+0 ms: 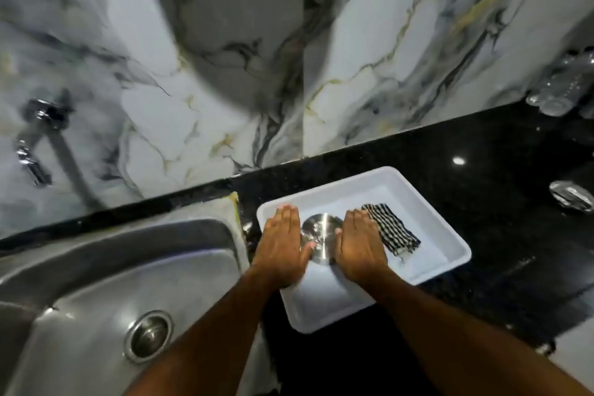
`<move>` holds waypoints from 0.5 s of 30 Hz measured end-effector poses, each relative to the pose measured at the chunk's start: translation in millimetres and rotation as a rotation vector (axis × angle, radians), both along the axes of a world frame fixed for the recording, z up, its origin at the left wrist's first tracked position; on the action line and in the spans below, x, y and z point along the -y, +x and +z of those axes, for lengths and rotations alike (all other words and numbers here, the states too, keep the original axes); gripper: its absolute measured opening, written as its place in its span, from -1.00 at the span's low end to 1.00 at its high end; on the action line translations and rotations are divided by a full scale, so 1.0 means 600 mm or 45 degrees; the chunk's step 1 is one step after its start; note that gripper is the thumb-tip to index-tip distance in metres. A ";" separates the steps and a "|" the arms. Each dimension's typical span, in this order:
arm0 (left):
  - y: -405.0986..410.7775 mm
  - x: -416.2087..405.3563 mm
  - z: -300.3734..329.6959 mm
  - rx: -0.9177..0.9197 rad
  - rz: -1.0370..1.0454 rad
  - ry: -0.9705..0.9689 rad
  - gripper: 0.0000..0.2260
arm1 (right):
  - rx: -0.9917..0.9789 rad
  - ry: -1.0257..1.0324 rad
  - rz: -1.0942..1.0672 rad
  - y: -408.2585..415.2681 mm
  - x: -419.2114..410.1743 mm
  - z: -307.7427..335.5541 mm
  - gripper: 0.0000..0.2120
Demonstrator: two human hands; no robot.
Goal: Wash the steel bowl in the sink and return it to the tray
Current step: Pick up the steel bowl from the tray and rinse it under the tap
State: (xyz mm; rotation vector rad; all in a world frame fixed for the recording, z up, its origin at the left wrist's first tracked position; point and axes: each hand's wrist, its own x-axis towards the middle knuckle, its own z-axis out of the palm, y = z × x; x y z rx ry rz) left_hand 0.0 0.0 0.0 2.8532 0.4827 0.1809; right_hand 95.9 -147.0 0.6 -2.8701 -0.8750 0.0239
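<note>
both hands are down in the tray (pixel 450 236), one each side of the bowl (pixel 321 236). the bowl's steel, lying in the left-middle of the white tray w/ its round shiny face up; can't tell if that's the base or the inside. left hand (pixel 283 244) lies flat against the bowl's left edge, fingers straight & together, thumb tip touching the steel. right hand (pixel 360 244) is flat on the bowl's right edge, fingers stretched out too, nothing curled. so palms pressed in from both sides, not a closed grip; can't tell if the bowl's lifted or resting on the tray floor.

just right of the right hand, a striped b&w cloth (pixel 390 228) lies in the tray, partly under the fingertips. the tray sits on a black counter (pixel 482 170), its left edge near the sink (pixel 96 299). sink's steel, drain (pixel 148 336) showing toward the front. tap (pixel 35 145) comes off the marble wall (pixel 225 42) back left, blurry. far right on the counter: some clear plastic bottles (pixel 562 87) by the wall, & a small shiny thing (pixel 570 194) nearer, too blurry to name.
</note>
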 end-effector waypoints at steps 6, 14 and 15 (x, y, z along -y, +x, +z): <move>0.037 0.039 -0.080 -0.287 -0.163 0.063 -0.37 | -0.164 0.283 -0.088 0.009 0.042 -0.075 -0.85; 0.073 0.042 -0.098 -0.222 -0.176 -0.056 -0.77 | -0.533 0.337 -0.554 0.053 0.021 -0.068 -0.72; 0.070 0.036 -0.089 -0.198 -0.174 -0.064 -0.76 | -0.514 0.377 -0.562 0.058 0.016 -0.065 -0.72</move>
